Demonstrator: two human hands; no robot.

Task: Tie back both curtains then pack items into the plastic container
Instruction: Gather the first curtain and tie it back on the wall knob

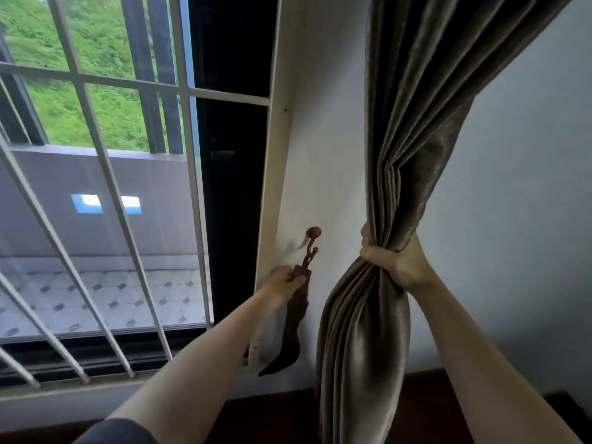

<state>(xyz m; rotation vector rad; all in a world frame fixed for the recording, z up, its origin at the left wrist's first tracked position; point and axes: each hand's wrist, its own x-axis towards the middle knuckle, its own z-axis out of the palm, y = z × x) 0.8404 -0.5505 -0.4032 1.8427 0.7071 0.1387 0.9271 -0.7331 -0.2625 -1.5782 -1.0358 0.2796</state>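
Here the right hand (389, 261) squeezes the curtain (403, 155) into a tight bunch just right of the wall hook (314, 232), while the left hand (285, 281) pinches the tie-back strap (296, 310) hanging below that hook, seemingly ready to loop it round the gathered cloth.

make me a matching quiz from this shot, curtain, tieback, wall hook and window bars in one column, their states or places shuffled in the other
1 curtain
2 tieback
3 wall hook
4 window bars

a white, on the left
b bunched in the right hand
c dangling, gripped by the left hand
d fixed to the wall

Pairs: 1-b, 2-c, 3-d, 4-a
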